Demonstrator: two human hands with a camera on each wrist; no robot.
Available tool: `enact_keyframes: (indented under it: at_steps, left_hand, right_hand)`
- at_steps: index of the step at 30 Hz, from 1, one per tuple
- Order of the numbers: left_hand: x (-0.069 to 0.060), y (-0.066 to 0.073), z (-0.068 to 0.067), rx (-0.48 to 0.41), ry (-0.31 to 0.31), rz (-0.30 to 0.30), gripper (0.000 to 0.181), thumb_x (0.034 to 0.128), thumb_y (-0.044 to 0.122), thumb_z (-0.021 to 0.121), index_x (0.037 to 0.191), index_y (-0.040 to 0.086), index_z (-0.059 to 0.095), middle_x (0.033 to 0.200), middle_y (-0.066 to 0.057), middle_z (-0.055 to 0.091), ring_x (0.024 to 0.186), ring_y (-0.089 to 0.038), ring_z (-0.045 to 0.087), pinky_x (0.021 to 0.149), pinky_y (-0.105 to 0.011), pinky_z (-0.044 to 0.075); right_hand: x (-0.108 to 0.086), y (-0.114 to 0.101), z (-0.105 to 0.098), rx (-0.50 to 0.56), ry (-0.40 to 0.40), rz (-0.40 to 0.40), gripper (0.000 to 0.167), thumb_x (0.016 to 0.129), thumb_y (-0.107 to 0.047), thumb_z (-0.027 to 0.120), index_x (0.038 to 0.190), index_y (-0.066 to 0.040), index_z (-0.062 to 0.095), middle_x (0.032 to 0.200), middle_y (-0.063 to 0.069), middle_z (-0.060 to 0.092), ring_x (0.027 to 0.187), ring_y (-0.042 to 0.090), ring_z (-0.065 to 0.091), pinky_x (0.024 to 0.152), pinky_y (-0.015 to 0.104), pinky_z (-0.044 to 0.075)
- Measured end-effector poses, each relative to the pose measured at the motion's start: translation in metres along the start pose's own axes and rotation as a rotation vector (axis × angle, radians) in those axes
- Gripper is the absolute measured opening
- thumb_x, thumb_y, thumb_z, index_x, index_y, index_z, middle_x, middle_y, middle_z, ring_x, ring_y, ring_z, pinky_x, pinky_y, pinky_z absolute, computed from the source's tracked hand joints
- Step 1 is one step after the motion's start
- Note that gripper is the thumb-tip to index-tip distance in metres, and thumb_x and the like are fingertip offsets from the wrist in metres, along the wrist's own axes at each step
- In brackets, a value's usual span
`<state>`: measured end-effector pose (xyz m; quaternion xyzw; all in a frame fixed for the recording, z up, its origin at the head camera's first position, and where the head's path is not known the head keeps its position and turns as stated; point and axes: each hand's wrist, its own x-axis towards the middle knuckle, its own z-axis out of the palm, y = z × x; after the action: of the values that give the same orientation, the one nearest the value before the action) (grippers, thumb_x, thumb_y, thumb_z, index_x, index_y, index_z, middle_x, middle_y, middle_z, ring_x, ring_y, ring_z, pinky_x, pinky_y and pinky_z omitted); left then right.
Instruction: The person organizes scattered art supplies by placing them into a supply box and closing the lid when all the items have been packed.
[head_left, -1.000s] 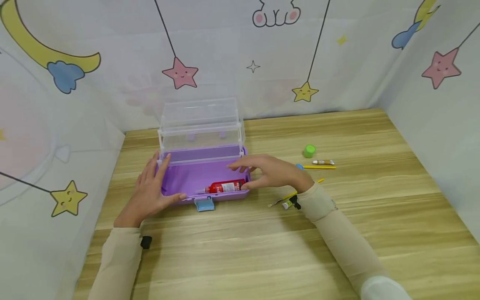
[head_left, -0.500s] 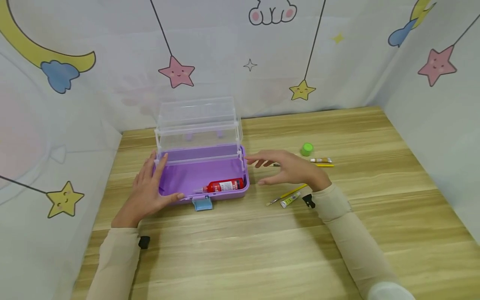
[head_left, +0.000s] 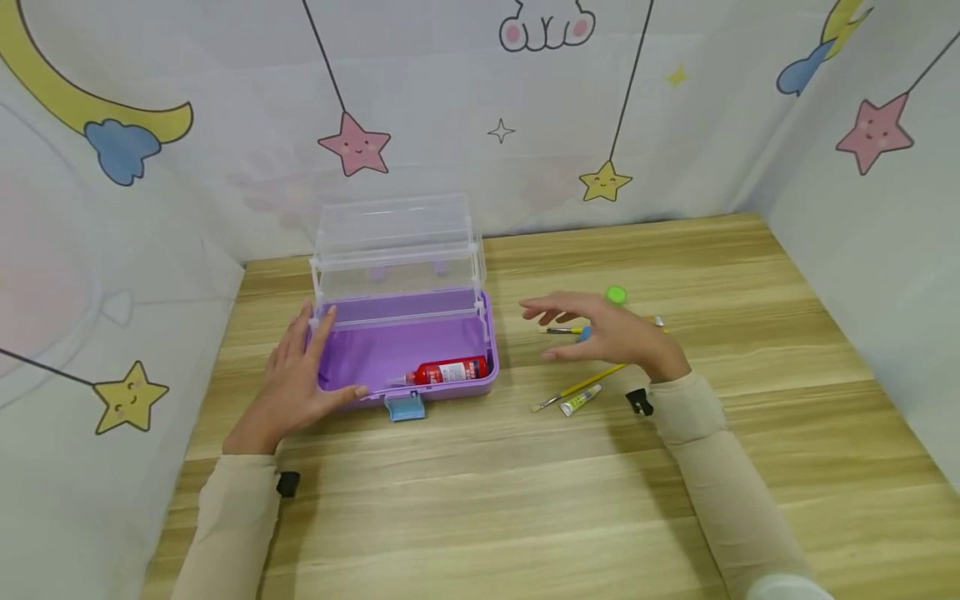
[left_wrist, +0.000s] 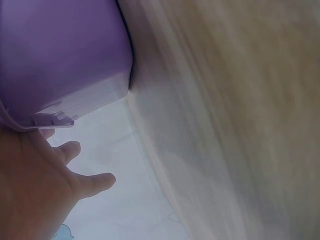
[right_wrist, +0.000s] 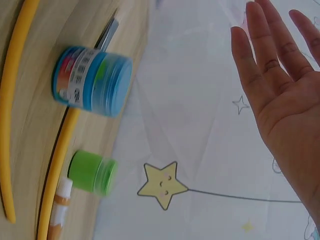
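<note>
My left hand rests on the left end of the purple box, thumb on its front rim and fingers along its side. In the left wrist view the hand lies against the wall of the box. A red bottle lies inside at the front right. To the right of the box, my right hand hovers with fingers extended, holding nothing. Below and around it are a blue jar, a green jar and two yellow-handled brushes, seen in the right wrist view.
The clear lid and tray stand raised at the back of the box, near the wall curtain. A blue latch hangs at the front. A small paint tube lies beside the nearer brush; another tube lies by the green jar.
My right hand has moved away to the right from the red bottle and the right end of the box. The bottle stays inside, and my left hand has kept its place on the box.
</note>
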<state>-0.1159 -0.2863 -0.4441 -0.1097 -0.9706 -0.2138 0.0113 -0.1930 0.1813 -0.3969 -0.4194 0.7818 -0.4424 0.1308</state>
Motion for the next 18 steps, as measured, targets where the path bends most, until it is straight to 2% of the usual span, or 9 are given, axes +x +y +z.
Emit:
enact_keyframes:
  at_steps: [6, 10, 18]
  left_hand:
    - [0.000, 0.001, -0.001, 0.002, -0.013, -0.008, 0.123, 0.0764, 0.063, 0.079, 0.165, 0.030, 0.001, 0.171, -0.013, -0.010, 0.154, -0.047, 0.000, 0.110, -0.080, 0.015]
    - [0.000, 0.002, -0.002, -0.002, -0.019, -0.012, 0.122, 0.0766, 0.062, 0.079, 0.165, 0.031, 0.000, 0.171, -0.012, -0.010, 0.154, -0.047, 0.000, 0.109, -0.081, 0.015]
    - [0.000, 0.001, -0.002, -0.009, -0.017, -0.010, 0.123, 0.0760, 0.062, 0.080, 0.165, 0.032, 0.001, 0.170, -0.015, -0.008, 0.154, -0.049, 0.002, 0.109, -0.081, 0.014]
  right_hand:
    - [-0.014, 0.003, -0.013, -0.042, 0.050, 0.072, 0.071, 0.087, -0.017, 0.082, 0.150, -0.031, 0.050, 0.138, -0.005, 0.063, 0.119, 0.014, 0.062, 0.103, 0.044, 0.050]
    - [-0.023, 0.007, -0.021, -0.050, 0.087, 0.088, 0.071, 0.087, -0.012, 0.081, 0.149, -0.032, 0.051, 0.137, -0.006, 0.063, 0.118, 0.015, 0.062, 0.101, 0.039, 0.051]
    - [-0.035, 0.008, -0.030, -0.064, 0.132, 0.116, 0.069, 0.088, -0.015, 0.081, 0.149, -0.031, 0.051, 0.138, -0.002, 0.063, 0.118, 0.016, 0.061, 0.096, 0.036, 0.052]
